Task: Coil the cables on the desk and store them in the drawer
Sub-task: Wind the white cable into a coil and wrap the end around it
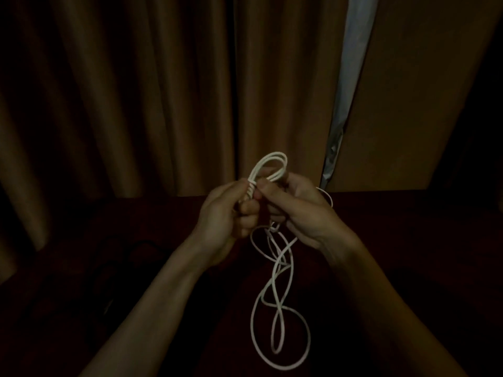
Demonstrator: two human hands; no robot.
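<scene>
- The left hand [227,213] is closed round a white cable [272,156]; its fingers curl about several gathered strands, and the thumb lies on top of the bundle.
- The right hand [296,210] pinches the same cable just beside the left; thumb and fingers press the strands together, and the two thumbs nearly touch.
- Both hands are raised above the desk [408,240], forearms reaching in from the lower corners.
- Above the hands a small coil of a few turns stands up — a narrow, rounded loop leaning slightly to the right.
- One strand curves out behind the right hand on its far side.
- Below the hands the rest of the cable hangs loose in long, crossing loops, twisted over one another; the lowest and widest loop lies toward the near edge of the view.
- The desk is dark red and dimly lit; a black shape [128,257] to the left on it is too dark to make out.
- Behind the desk hang brown curtains [136,91] in heavy folds — a pale strip [353,77] shows in the gap between two panels.
</scene>
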